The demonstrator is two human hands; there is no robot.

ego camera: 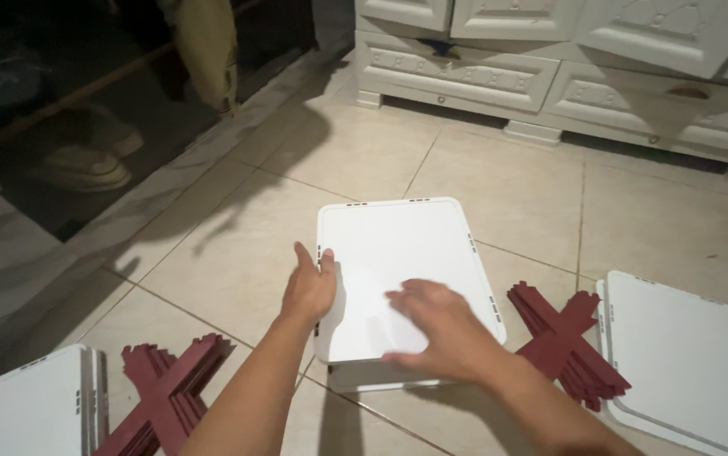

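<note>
You are steadying the white panel (398, 270) lying flat on the near floor tiles, left hand (306, 287) open against its left edge, right hand (436, 325) spread flat on top; it looks light, stiff and smooth, best gripped by its edges.

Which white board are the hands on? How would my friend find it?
Start at the white cabinet along the far wall and come down the tiled floor. Between two piles of dark red X-shaped pieces lies the middle white panel. It alone has the left hand at its edge and the right hand flat on top.
</note>
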